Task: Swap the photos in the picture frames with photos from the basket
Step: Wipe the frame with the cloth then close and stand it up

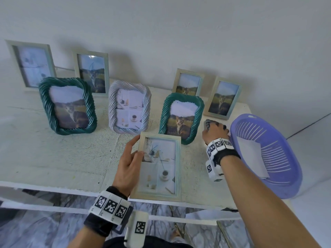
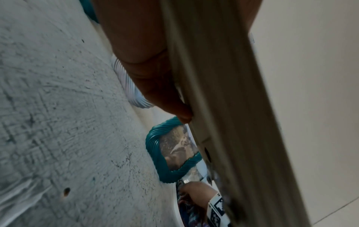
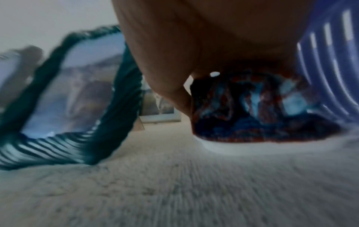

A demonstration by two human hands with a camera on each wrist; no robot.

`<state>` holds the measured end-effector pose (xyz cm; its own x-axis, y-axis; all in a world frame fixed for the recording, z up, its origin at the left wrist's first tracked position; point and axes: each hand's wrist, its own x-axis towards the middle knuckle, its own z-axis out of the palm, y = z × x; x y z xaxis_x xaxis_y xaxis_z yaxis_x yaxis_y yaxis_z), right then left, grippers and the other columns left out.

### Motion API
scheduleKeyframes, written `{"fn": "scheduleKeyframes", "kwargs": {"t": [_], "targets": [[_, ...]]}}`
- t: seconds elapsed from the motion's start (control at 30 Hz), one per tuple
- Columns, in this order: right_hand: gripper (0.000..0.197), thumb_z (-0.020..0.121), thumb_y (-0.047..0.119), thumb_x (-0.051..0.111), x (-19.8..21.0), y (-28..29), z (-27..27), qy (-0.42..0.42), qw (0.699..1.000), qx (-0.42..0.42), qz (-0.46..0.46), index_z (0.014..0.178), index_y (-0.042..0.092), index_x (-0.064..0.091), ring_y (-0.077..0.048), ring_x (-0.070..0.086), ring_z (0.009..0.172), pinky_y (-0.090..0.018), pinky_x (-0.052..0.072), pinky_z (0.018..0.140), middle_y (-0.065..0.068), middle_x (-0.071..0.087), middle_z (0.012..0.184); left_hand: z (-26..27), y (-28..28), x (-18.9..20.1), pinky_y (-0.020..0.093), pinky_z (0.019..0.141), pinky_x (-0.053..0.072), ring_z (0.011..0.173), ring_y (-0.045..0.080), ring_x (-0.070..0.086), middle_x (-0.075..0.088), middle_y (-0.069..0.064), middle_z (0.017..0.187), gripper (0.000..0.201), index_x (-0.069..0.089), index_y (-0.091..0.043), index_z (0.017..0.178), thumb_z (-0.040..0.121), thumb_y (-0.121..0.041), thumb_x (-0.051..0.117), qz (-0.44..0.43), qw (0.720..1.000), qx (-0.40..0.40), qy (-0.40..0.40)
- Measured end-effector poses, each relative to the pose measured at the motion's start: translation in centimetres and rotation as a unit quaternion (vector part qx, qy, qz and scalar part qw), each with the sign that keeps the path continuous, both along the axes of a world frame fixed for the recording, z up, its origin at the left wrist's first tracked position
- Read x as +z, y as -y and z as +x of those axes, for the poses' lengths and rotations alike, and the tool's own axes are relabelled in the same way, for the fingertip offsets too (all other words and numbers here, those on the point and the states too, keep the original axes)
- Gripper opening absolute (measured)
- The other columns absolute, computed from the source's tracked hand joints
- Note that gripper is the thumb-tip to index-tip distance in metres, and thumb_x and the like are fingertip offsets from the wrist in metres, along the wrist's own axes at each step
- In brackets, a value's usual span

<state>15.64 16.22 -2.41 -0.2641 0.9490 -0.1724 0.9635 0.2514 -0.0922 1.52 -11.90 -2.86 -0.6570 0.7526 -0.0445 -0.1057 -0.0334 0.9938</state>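
Left hand: the pale rectangular wooden frame at lower centre is gripped by its left edge.
Right hand: a dark patterned photo is pinched beside the purple slotted plastic basket.

Scuffed whitish bench against plain white wall; grey marbled floor below; soft light.

Head view looked forward and down from above onto the table, taking in both forearms and the wall behind. Left wrist view sat close along the left hand, facing across the tabletop, largely blocked by the pale frame. Right wrist view sat low, near the surface, blurred, facing the teal frame. All three views shared that teal frame.
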Motion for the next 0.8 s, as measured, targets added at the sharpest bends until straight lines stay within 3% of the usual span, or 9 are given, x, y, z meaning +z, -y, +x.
{"fn": "scheduleKeyframes", "kwargs": {"t": [0.07, 0.13, 0.27, 0.4, 0.5, 0.63, 0.7, 0.8], "targets": [[0.045, 0.094, 0.019, 0.048, -0.7, -0.5, -0.1, 0.023, 1.000, -0.005, -0.010, 0.137, 0.009, 0.043, -0.044, 0.036, 0.129, -0.051, 0.038, 0.103, -0.020, 0.036, 0.145, -0.2, 0.1, -0.1, 0.037, 0.066, 0.049, 0.069, 0.021, 0.060, 0.069, 0.006, 0.074, 0.039, 0.050, -0.031, 0.129, 0.100, -0.006, 0.041, -0.003, 1.000, 0.011, -0.007], [0.042, 0.094, 0.013, 0.047, -1.1, -0.5, 0.0, 0.034, 0.999, -0.004, 0.008, 0.136, 0.007, 0.045, -0.044, 0.038, 0.127, -0.050, 0.039, 0.103, -0.020, 0.038, 0.144, -0.3, 0.1, 0.1, 0.037, 0.066, 0.049, 0.070, 0.021, 0.058, 0.067, 0.005, 0.072, 0.040, 0.049, -0.031, 0.130, 0.100, -0.006, 0.041, 0.001, 1.000, 0.017, -0.010], [0.042, 0.094, 0.012, 0.046, -0.4, -0.5, 0.9, -0.025, 0.998, 0.040, 0.035, 0.136, 0.010, 0.049, -0.038, 0.048, 0.122, -0.046, 0.041, 0.103, -0.018, 0.051, 0.136, -0.6, 0.1, 0.1, 0.043, 0.069, 0.044, 0.073, 0.028, 0.050, 0.053, 0.036, 0.083, 0.044, 0.049, -0.037, 0.133, 0.091, -0.024, 0.044, 0.012, 1.000, 0.021, -0.006], [0.039, 0.095, 0.009, 0.047, 2.4, 2.8, 3.0, -0.148, 0.985, 0.076, 0.037, 0.133, 0.012, 0.055, -0.037, 0.057, 0.114, -0.038, 0.045, 0.095, -0.018, 0.061, 0.127, -1.0, -0.3, -0.4, 0.061, 0.068, 0.045, 0.072, 0.042, 0.050, 0.048, 0.042, 0.081, 0.051, 0.042, -0.039, 0.139, 0.089, -0.045, 0.047, 0.014, 1.000, 0.007, -0.015], [0.038, 0.095, 0.009, 0.052, 4.6, 7.4, 4.9, -0.225, 0.971, 0.071, 0.043, 0.133, 0.007, 0.056, -0.035, 0.059, 0.108, -0.030, 0.043, 0.089, -0.020, 0.062, 0.123, -1.1, -0.7, -0.7, 0.053, 0.068, 0.043, 0.074, 0.033, 0.047, 0.049, 0.038, 0.077, 0.048, 0.041, -0.039, 0.140, 0.092, -0.044, 0.046, 0.019, 0.999, 0.006, -0.028], [0.034, 0.093, 0.006, 0.056, 6.6, 14.1, 5.1, -0.337, 0.928, 0.137, 0.075, 0.126, 0.006, 0.059, -0.013, 0.059, 0.084, -0.004, 0.038, 0.073, -0.010, 0.063, 0.119, -0.9, -0.9, -0.3, 0.041, 0.062, 0.038, 0.064, 0.028, 0.040, 0.042, 0.031, 0.069, 0.041, 0.040, -0.035, 0.141, 0.101, -0.029, 0.042, 0.026, 0.997, -0.004, -0.073], [0.036, 0.091, 0.015, 0.054, 6.9, 17.0, 4.1, -0.331, 0.919, 0.190, 0.100, 0.126, 0.010, 0.059, -0.013, 0.056, 0.091, -0.010, 0.042, 0.079, -0.003, 0.059, 0.123, -0.6, -1.0, 0.0, 0.040, 0.057, 0.035, 0.057, 0.026, 0.035, 0.036, 0.022, 0.064, 0.041, 0.037, -0.030, 0.144, 0.104, -0.024, 0.041, 0.020, 0.994, -0.008, -0.108], [0.044, 0.083, 0.025, 0.060, 6.0, 19.6, 1.8, -0.248, 0.933, 0.236, 0.115, 0.126, 0.017, 0.059, -0.017, 0.051, 0.098, -0.021, 0.049, 0.072, 0.002, 0.055, 0.128, 0.0, -1.2, 0.1, 0.043, 0.051, 0.032, 0.053, 0.029, 0.030, 0.035, 0.021, 0.062, 0.043, 0.035, -0.026, 0.147, 0.104, -0.023, 0.041, 0.016, 0.989, -0.015, -0.147]]}}
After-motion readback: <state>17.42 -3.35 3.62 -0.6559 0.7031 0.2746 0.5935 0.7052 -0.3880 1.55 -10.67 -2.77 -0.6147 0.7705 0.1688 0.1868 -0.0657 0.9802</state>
